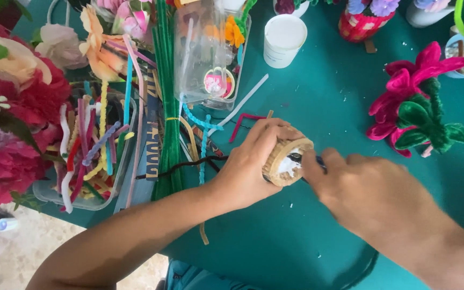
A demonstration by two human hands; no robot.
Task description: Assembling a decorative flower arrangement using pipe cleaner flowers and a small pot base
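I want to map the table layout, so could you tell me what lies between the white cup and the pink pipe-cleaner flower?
In the head view, only bare teal table lies between the white cup and the pink pipe-cleaner flower, apart from a few tiny white specks.

I see two bare forearms entering from the lower edge. The left hand [248, 166] and right hand [374, 196] carry no gloves, rings, watch or bracelets, as far as I can make out. No sleeves reach the forearms. Fingernails appear short and unpainted. At the bottom centre, I note a patch of blue garment [189, 276], blurred.
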